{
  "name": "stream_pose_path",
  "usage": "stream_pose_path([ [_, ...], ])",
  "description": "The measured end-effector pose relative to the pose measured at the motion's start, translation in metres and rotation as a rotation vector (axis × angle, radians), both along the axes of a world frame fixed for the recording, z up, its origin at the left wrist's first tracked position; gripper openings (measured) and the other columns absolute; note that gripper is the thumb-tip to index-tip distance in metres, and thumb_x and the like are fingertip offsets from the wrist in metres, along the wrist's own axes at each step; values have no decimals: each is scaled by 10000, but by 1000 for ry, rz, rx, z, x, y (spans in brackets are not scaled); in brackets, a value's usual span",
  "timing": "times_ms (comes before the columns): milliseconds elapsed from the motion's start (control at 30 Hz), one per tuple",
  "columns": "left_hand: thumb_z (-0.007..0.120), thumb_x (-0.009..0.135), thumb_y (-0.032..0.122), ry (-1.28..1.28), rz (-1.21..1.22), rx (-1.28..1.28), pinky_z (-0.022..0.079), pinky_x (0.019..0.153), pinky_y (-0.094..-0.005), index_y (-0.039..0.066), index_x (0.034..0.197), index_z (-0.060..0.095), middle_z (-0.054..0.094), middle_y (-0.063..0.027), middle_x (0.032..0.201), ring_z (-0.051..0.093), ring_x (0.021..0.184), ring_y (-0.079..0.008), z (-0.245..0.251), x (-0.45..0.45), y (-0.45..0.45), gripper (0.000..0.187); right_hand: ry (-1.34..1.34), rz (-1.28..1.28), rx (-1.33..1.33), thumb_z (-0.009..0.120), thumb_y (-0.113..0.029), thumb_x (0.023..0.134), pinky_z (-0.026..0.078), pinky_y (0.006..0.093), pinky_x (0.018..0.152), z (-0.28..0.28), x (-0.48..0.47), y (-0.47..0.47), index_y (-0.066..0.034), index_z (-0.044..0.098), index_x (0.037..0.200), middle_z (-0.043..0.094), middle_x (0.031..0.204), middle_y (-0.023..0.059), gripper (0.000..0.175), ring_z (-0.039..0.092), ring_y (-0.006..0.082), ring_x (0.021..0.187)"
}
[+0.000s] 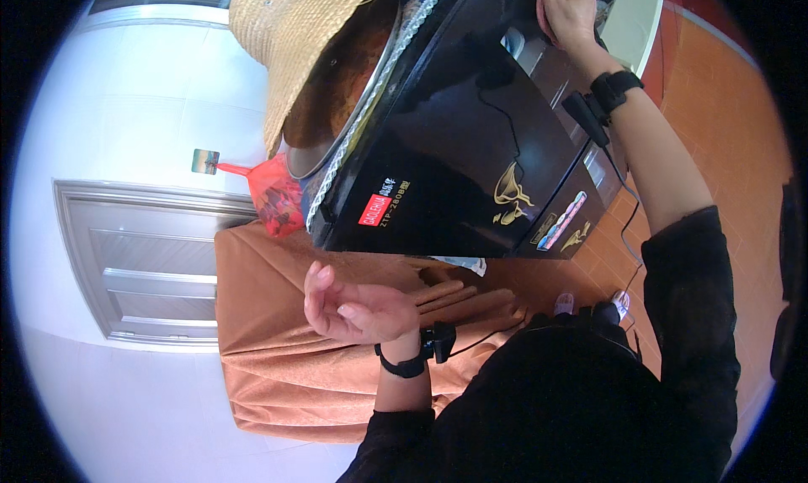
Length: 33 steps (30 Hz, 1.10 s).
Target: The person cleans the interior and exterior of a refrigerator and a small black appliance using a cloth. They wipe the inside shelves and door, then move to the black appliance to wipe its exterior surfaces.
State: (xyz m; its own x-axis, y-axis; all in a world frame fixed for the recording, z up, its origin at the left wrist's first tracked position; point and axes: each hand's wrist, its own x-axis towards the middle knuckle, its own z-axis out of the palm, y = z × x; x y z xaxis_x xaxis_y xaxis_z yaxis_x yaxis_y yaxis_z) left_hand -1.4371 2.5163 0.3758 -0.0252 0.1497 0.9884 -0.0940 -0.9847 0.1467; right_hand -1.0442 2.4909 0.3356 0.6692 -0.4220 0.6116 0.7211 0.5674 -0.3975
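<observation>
A tall, glossy black Gaolehua disinfection cabinet (454,136) with gold cup decals stands before me. At its far upper edge, my right hand (571,13) grips a folded pink cloth (544,19) that touches or nearly touches the cabinet; the hand hides most of the cloth. My left hand (360,309) is in the air beside the cabinet, palm turned up and fingers loosely curled, with nothing in it. Both wrists wear black straps with small devices and cables.
A straw hat (303,35) and a metal basin (341,98) rest on the cabinet's lace-edged top. A red plastic bag (278,196) hangs from a wall hook. Brown fabric (284,331) drapes over something beside a grey panelled door (145,262). A pale counter edge (644,35) lies beyond my right hand.
</observation>
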Motion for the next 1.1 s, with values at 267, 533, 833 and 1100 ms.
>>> stream_pose_path([
  [267,371,927,253,-43,-59,72,335,997,-421,-13,1190,397,510,-140,1078,483,1053,-278,9,27,6,375,-402,-97,-549,573,-107,765,356,499,976,-17,-160,-6,-221,580,1155,452,1277,154,406,457,327,1183],
  [533,352,953,266,-59,-2,86,257,1067,-444,-5,1240,353,479,-150,1156,438,1133,-268,9,37,22,395,-836,-325,-656,583,-89,723,275,526,1017,-8,-134,-3,-293,610,1111,558,1226,28,439,476,209,1214],
  [833,343,967,335,-76,70,1,265,1071,-441,-34,1228,349,480,-178,1161,440,1152,-288,8,32,37,452,73,-186,-267,406,-19,956,502,302,852,-40,19,-4,-70,521,1219,484,1239,104,292,564,189,966],
  [1100,308,972,248,-105,79,-43,288,1060,-448,-49,1264,328,488,-194,1152,445,1154,-306,11,38,31,417,623,-64,-321,341,57,925,431,325,971,-223,-103,12,-78,412,1334,400,1361,101,436,402,240,1264],
])
